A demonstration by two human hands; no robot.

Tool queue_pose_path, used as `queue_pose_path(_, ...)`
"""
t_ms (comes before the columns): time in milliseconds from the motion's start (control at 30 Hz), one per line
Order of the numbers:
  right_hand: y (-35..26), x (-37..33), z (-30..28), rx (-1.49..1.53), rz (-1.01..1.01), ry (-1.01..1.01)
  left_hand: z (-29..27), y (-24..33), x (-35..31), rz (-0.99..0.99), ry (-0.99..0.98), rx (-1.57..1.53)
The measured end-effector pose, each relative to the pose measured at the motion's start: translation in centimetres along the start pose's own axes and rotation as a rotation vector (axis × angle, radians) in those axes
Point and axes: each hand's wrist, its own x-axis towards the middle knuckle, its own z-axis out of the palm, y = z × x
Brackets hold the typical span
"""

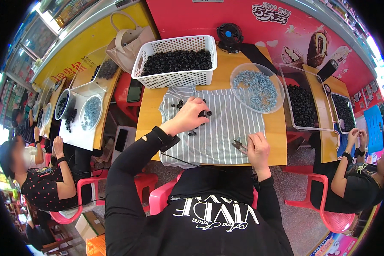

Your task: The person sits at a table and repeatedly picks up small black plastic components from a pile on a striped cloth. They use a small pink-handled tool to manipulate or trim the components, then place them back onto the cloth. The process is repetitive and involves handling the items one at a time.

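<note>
My left hand [189, 116] is over the striped grey cloth [226, 128], fingers curled down around a small black round piece [202, 114]. A few more loose black pieces [180, 103] lie on the cloth beside and below that hand. Near the cloth's right edge, my right hand [259, 149] is closed on a small metal tool with two pointed dark tips [238, 145], like snips; its grip end is hidden in the fingers. The tips point left, slightly apart, and nothing plainly shows between them.
A white perforated basket [175, 80] full of black pieces stands at the back. Right of it sits a clear round bowl [266, 110] of small bluish pieces. A black fan [229, 34] and a beige bag [132, 45] are behind. People work at tables on both sides.
</note>
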Motion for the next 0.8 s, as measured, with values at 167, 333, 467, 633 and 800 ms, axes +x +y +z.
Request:
queue_pose_path(167, 0.0, -0.1, -0.2, -0.011, 0.008, 0.0, -0.7, 3.0, -3.1, 0.023, -0.164, 0.347)
queue_pose_path(333, -0.2, 0.1, -0.2, -0.019, -0.026, 0.006, -1.0, 4.0, -7.2, -0.121, -0.31, 0.439)
queue_pose_path(467, 0.0, 0.0, 0.0, -0.009, -0.028, 0.005, -1.5, 4.6, -9.6, -0.17, -0.301, 0.444)
queue_pose_path(633, 0.3, -0.2, -0.1, -0.007, 0.0, -0.014, -0.9, 5.4, -11.3, -0.282, -0.237, 0.408)
queue_pose_path(800, 0.1, -0.1, -0.1, -0.006, -0.007, -0.008, 0.3, 6.2, -11.9, -0.389, -0.154, 0.319)
